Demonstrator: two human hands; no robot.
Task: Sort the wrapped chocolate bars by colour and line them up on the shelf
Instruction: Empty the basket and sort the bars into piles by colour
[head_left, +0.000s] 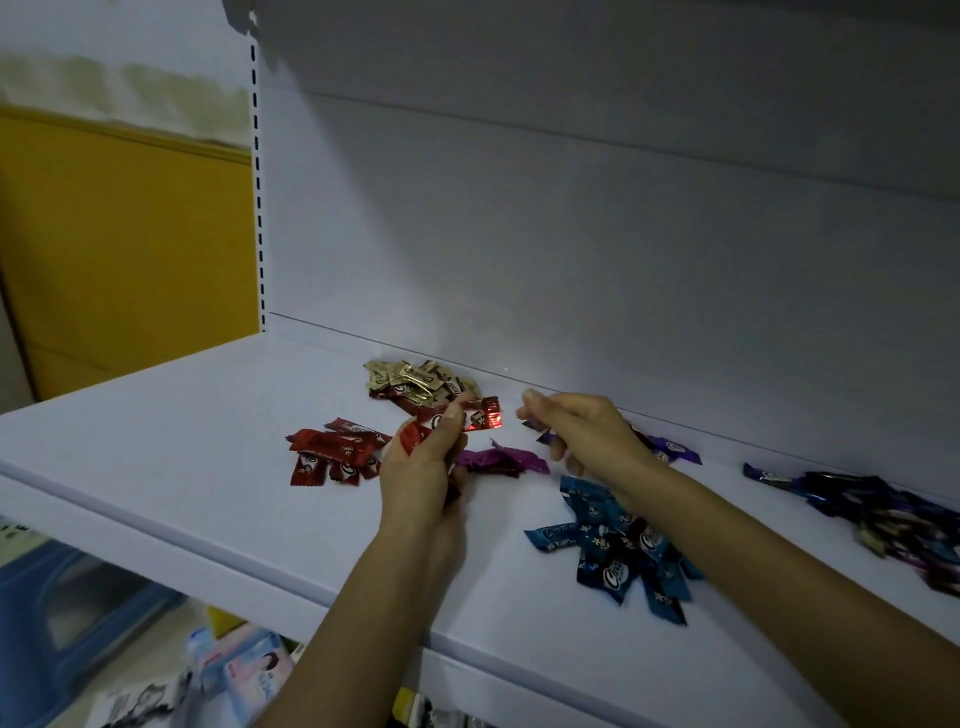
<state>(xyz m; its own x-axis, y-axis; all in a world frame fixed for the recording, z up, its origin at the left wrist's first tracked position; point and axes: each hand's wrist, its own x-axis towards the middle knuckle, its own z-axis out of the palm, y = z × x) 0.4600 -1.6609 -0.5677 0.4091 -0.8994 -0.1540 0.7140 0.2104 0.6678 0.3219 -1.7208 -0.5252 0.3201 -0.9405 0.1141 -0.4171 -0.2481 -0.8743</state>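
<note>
progress: five colour piles were formed on shelf (208, 415) (gold pile (415, 387), red pile (335, 457), magenta pile (498, 460), blue pile (613, 540), purple pile (675, 452)) | mixed dark heap (883, 514) was left unsorted, nothing lined up | red bars (480, 418) were clamped in left hand (421, 467) fingers above shelf | right hand (587, 436) fingers curled, blurred, grip could not be told | bars overlapped, not counted

Left hand (421, 457) and right hand (587, 436), both curled.
</note>
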